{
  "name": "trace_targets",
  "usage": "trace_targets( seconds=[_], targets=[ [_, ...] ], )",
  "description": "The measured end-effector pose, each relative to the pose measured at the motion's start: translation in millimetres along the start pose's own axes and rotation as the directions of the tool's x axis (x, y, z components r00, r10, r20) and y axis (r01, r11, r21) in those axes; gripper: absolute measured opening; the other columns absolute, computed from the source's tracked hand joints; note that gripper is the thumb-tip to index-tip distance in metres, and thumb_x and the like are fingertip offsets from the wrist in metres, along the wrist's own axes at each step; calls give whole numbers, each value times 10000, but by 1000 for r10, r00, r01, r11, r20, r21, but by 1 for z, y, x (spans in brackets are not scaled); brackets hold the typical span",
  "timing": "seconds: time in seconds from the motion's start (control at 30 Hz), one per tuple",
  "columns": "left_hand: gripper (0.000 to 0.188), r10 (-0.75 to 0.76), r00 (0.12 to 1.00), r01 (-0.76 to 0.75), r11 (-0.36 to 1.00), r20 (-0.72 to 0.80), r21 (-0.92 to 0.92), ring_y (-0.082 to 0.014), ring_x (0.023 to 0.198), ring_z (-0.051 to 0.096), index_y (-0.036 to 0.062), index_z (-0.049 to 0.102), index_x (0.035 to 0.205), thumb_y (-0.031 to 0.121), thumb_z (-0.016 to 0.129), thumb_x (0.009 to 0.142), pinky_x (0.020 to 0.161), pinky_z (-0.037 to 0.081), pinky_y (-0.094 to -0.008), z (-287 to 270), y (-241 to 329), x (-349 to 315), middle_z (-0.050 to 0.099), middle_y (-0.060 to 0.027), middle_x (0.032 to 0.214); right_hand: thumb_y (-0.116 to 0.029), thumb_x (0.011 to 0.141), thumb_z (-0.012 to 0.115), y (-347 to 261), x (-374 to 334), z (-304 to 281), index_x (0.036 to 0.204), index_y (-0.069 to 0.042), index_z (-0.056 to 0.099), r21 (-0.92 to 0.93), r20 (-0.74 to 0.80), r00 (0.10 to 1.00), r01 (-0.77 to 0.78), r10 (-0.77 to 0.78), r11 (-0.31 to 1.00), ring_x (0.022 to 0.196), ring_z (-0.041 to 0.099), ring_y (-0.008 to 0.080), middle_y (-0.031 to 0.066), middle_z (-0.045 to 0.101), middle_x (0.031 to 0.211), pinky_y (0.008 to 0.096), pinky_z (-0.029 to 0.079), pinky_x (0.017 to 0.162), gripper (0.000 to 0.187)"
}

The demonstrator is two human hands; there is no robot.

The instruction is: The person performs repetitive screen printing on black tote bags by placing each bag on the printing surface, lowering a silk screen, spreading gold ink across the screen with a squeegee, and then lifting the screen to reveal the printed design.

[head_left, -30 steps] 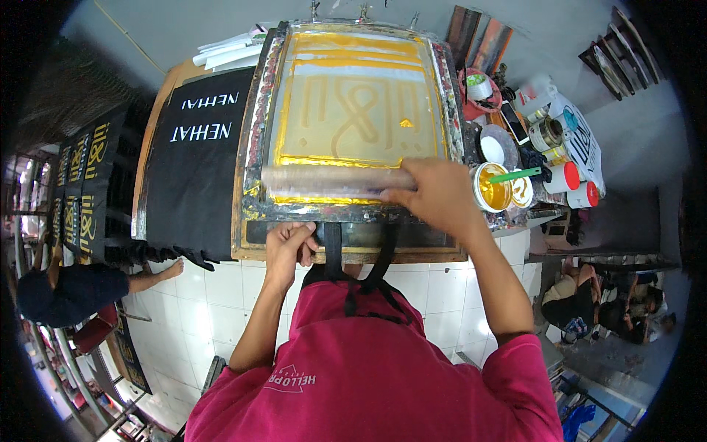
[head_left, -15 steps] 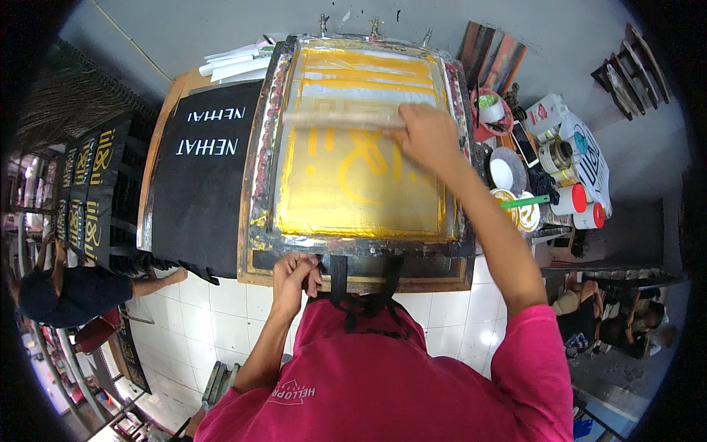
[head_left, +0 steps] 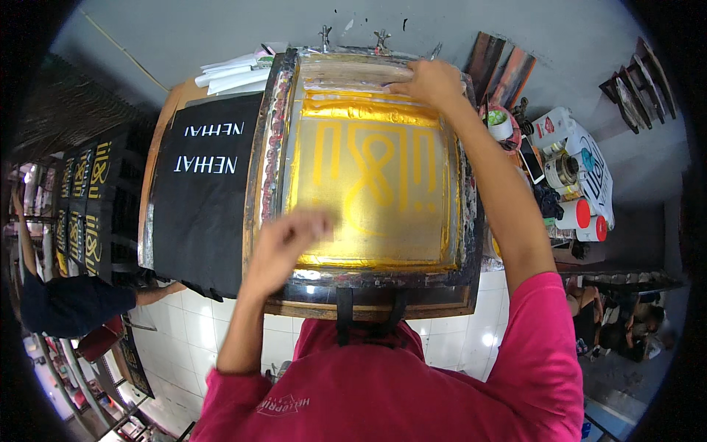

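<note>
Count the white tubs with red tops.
2: the first tub right of the printing frame, the second tub just below and right of it in the picture. Others may be hidden.

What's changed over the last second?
The right hand has pushed the squeegee from the screen's near end to its far end; yellow paint now lies in a thick band just short of it. The left hand has moved forward from the near edge, blurred, over the near left corner. The right hand's grip and the black cloth stayed.
</note>
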State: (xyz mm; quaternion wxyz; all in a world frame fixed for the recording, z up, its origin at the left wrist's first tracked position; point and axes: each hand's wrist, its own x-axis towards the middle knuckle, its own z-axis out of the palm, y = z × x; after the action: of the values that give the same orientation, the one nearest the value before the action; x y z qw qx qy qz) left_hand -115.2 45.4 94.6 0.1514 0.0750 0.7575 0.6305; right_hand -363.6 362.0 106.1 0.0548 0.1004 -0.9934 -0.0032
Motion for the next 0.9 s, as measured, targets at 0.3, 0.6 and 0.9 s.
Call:
trace_targets(
  seconds=[0.3, 0.6, 0.9],
  targets=[
    [402, 357, 932, -192, 635, -64, 748, -376, 925, 711, 46, 734, 1130, 284, 800, 813, 850, 547, -439, -52, 23, 196, 736, -199, 941, -782, 682, 717, -34, -55, 6, 892, -86, 756, -24, -153, 988, 3, -6, 1000, 785, 733, 324, 131, 745, 829, 454, 572, 662, 728],
    [365, 406, 912, -248, 642, -48, 725, -356, 845, 713, 33, 755, 1047, 280, 821, 787, 783, 550, -422, -37, 6, 133, 740, -183, 954, -768, 652, 740, -46, -117, 8, 831, -88, 749, -22, -218, 973, 66, -69, 998, 736, 726, 291, 105, 731, 793, 421, 562, 614, 704],
    [280, 386, 922, -243, 643, -33, 726, -351, 844, 689, 26, 748, 1017, 179, 805, 789, 773, 534, -428, -12, 4, 32, 723, -165, 913, -640, 647, 816, -71, -215, 4, 719, -88, 688, 100, -298, 948, 145, -109, 984, 657, 684, 296, 89, 662, 707, 418, 536, 572, 571]
  ],
)
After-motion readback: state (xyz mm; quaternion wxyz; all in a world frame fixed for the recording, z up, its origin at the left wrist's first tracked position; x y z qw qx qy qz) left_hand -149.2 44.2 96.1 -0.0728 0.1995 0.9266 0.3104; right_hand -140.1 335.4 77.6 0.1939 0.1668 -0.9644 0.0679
